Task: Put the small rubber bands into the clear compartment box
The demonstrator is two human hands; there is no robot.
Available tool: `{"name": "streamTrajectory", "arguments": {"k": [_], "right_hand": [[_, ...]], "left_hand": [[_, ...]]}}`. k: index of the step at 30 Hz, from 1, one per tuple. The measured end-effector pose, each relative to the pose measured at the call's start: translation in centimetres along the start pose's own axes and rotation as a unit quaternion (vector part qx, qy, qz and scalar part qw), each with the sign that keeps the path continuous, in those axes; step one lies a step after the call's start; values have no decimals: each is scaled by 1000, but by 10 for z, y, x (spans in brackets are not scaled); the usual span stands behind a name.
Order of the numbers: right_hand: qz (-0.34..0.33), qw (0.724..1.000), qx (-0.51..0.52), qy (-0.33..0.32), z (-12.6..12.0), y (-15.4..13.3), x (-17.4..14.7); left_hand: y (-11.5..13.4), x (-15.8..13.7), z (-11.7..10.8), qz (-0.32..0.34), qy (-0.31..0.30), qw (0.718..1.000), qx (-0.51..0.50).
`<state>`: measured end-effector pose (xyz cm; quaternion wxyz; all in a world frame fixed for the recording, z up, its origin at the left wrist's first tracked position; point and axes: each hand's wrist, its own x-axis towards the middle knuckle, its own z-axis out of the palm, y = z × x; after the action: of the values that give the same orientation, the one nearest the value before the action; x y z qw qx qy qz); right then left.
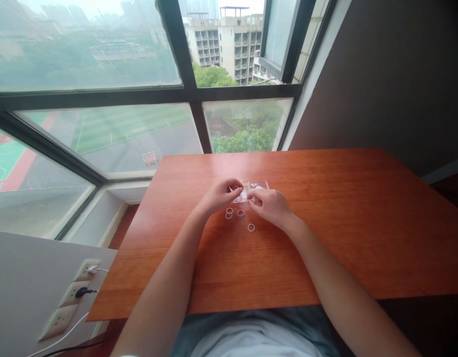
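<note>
Both hands work in close over a clear plastic box (265, 185), which sits flat on the wooden table (325, 198), roughly centred in front of the person; likely put there so both arms reach it evenly. Left hand (226, 192) is at the box's left side, fingers curled, thumb and index drawn nearly together. Right hand (270, 204) is at the near right part, same half-closed shape, thumb and forefinger bunched at the front edge. Can't tell if either has hold of anything: fingertips hide it, and parts are tiny. Grip reads as a fine pinch, which suits small light bits better than a full fist. Some yellowish pieces (246, 187) show in the box between the hands; the box walls probably keep such bits from scattering. Loose on the near side: two pale rings (229, 213) touching or overlapping, a pinkish ring (241, 216) just right of them (maybe more than one, too small to say), and a lone white ring (251, 231) nearer the person. Rings lie flat, so unlikely to roll, and sit between the forearms, within easy reach and not under either palm.
</note>
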<state>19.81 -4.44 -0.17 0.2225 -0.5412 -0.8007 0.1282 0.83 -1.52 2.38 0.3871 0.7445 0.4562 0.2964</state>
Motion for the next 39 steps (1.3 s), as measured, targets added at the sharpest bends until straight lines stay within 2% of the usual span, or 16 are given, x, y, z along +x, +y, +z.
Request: {"name": "streamTrajectory", "arguments": {"k": [5,12,19,24,27,30,32,39], "right_hand": [[9,1000,-18,15,0,2,0],[63,994,-7,93,3,2,2],[45,995,11,90,1,4,2],[22,999,10,28,-2,3,2],[-31,996,32,-74,-8,0,-2],[-69,979,70,-179,-16,-3,-8],[-78,971,68,-217,-19,-6,-11],[-86,977,2,-197,-13,-14,-14]], "left_hand": [[1,-1,0,-3,4,1000,5],[3,-1,0,-2,10,1000,7],[1,0,0,4,9,1000,13],[-9,0,-6,9,27,998,49],[-14,0,-10,4,44,997,61],[-15,0,-11,1,45,997,60],[-14,0,-11,0,43,997,58],[-13,0,-9,-4,39,997,61]]}}
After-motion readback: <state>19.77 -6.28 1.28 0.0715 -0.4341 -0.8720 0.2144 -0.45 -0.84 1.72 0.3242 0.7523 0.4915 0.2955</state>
